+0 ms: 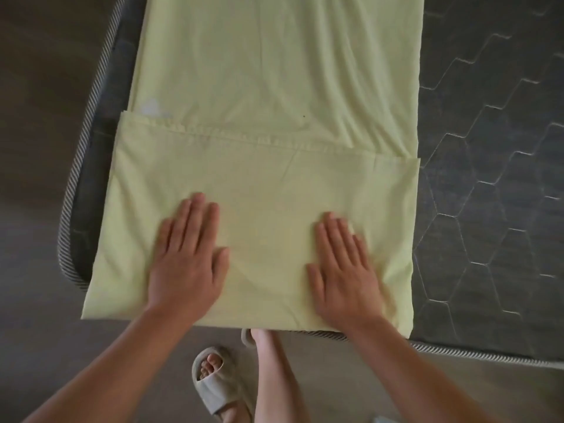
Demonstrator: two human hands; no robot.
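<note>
Sheet (274, 87) pale yellow, near end folded over, on mattress (488, 148) corner | left hand (186, 264), right hand (345, 270) flat on fold, fingers straight, grasping nothing | fold edge overhangs near mattress edge | bare mattress right

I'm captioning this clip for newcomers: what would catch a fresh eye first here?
The pale yellow sheet fills the middle, spread along a dark quilted mattress, its near end folded back. The left hand and right hand press flat on that fold. Below, a beige slipper stands on the floor.
</note>
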